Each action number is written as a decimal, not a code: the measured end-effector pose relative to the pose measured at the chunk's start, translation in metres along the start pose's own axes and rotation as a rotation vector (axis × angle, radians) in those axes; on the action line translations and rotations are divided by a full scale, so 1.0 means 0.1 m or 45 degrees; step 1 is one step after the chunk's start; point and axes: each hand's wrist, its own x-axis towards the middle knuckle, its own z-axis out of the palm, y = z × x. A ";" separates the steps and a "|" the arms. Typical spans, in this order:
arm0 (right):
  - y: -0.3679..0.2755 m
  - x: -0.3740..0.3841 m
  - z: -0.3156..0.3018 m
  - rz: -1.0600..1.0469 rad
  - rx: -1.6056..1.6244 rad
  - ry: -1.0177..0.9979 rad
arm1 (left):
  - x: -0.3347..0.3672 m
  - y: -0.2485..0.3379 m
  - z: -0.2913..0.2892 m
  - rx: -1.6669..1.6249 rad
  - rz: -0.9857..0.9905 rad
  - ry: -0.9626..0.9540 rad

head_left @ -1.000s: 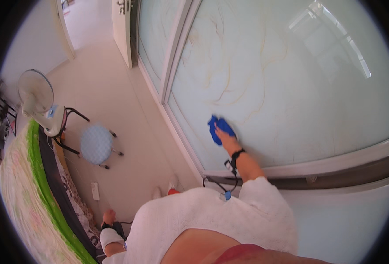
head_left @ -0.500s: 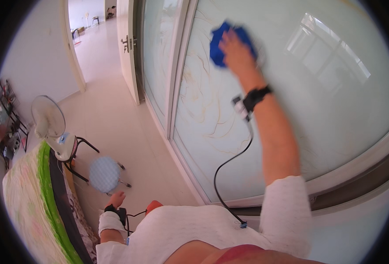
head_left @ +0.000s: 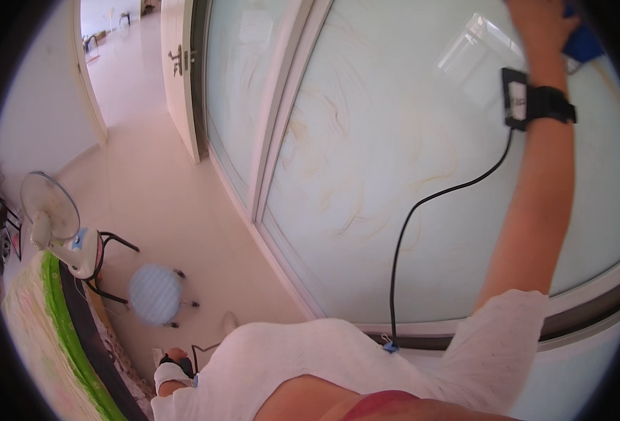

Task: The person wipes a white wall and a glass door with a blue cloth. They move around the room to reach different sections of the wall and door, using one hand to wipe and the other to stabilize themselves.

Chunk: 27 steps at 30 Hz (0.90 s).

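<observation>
My right hand (head_left: 545, 28) is raised to the upper right, against a large frosted glass sliding door panel (head_left: 387, 126) with faint gold line patterns. A blue cloth (head_left: 582, 41) lies under and beside its fingers on the glass. The picture's rim cuts off part of the hand and cloth. A black strap with a small boxy device (head_left: 515, 99) sits on that wrist, and a black cable runs down from it to a clip on my white shirt. My left hand (head_left: 176, 353) hangs low at my side, small and foreshortened, its fingers hard to make out.
A round stool with a light blue cover (head_left: 155, 295) stands on the pale floor at the left. Near it, a white fan (head_left: 50, 210) rests on a black-legged chair beside a bed with green-edged bedding (head_left: 57, 309). An open door (head_left: 182, 77) is at the far left.
My right hand has moved right and upward across the glass with the blue cloth. My left hand has dropped lower, and the view has shifted to the right.
</observation>
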 end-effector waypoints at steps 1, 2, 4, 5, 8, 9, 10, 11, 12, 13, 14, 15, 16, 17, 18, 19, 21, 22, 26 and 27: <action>-0.31 -0.20 0.01 -0.081 0.147 -0.056 | -0.04 -0.09 0.02 -0.092 -0.101 -0.002; -0.59 -0.46 0.02 -0.156 0.293 -0.114 | -0.05 -0.14 0.01 -0.179 -0.205 -0.001; -1.10 -0.96 -0.04 -0.381 0.473 -0.123 | -0.03 -0.21 -0.12 -0.145 -0.168 0.049; -1.35 -1.25 -0.10 -0.425 0.428 -0.226 | 0.00 -0.22 -0.20 -0.342 -0.237 0.170; -2.05 -2.30 -0.41 -0.640 0.437 -0.499 | 0.15 -0.25 -0.54 -0.568 -0.386 0.443; -2.22 -2.71 -0.54 -0.722 0.490 -0.522 | 0.20 -0.26 -0.65 -0.621 -0.468 0.483; -2.36 -3.10 -0.64 -0.871 0.479 -0.604 | 0.23 -0.26 -0.75 -0.562 -0.350 0.566; -2.47 -3.52 -0.76 -0.977 0.500 -0.695 | 0.27 -0.27 -0.84 -0.516 -0.312 0.597; -2.48 -3.94 -0.88 -1.285 0.241 -0.503 | 0.27 -0.28 -0.90 -0.470 -0.273 0.624; -2.45 -4.38 -1.02 -1.448 0.269 -0.497 | 0.29 -0.30 -0.95 -0.489 -0.261 0.641; -2.35 -4.77 -1.14 -1.686 0.275 -0.467 | 0.29 -0.32 -0.95 -0.514 -0.246 0.666; -2.22 -5.13 -1.28 -1.767 0.398 -0.513 | 0.29 -0.37 -0.96 -0.544 -0.215 0.713; -2.12 -5.43 -1.39 -1.953 0.326 -0.418 | 0.27 -0.41 -0.91 -0.509 -0.212 0.691; -2.04 -5.65 -1.47 -2.141 0.267 -0.405 | 0.27 -0.50 -0.88 -0.484 -0.271 0.547; -1.91 -5.79 -1.50 -1.872 0.770 -1.128 | 0.26 -0.56 -0.77 -0.342 -0.032 0.809; -1.87 -5.82 -1.54 -1.251 1.337 -1.880 | 0.24 -0.68 -0.68 -0.404 -0.279 0.490; -1.85 -5.56 -1.40 -1.465 1.271 -1.334 | 0.30 -0.86 -0.47 -0.033 -0.262 0.211; -1.87 -5.28 -1.29 -1.473 1.249 -1.300 | 0.28 -1.00 -0.40 0.305 0.006 -0.002; -2.10 -3.39 -0.57 -1.368 0.754 -0.721 | 0.51 -1.25 -0.31 0.356 0.101 -0.085; -2.02 -2.85 -0.41 -1.232 0.558 -0.492 | 0.58 -1.24 -0.37 0.274 0.066 -0.010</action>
